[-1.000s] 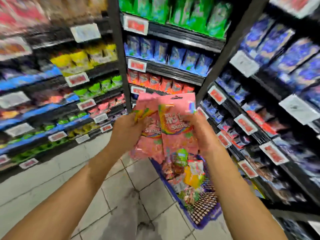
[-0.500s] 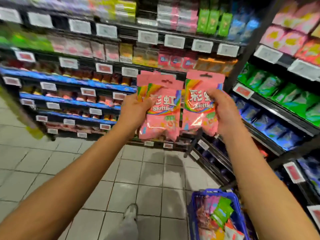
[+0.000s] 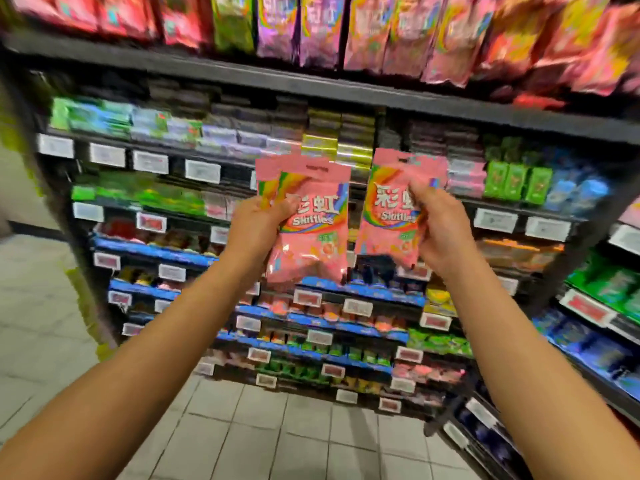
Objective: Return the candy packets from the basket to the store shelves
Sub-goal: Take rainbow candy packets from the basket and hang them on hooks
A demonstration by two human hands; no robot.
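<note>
The left hand (image 3: 256, 226) grips glossy pink plastic Skittles packets (image 3: 308, 230), two stacked; the right hand (image 3: 438, 230) pinches another crinkled pink Skittles packet (image 3: 388, 216), both raised before black store shelves (image 3: 242, 77).

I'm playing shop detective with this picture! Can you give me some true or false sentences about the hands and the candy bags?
1. Each hand holds pink Skittles candy packets. True: the left hand grips the left pink plastic packets, and the right hand grips the right pink plastic packet.
2. The packets already sit on a shelf. False: they are held up in the air in front of the dark store shelves.
3. The left hand holds more than one packet. True: a second pink top shows behind the front one.
4. The blue shopping basket is in view. False: no basket shows in this picture.
5. The floor is green carpet. False: it is pale tiled floor.
</note>
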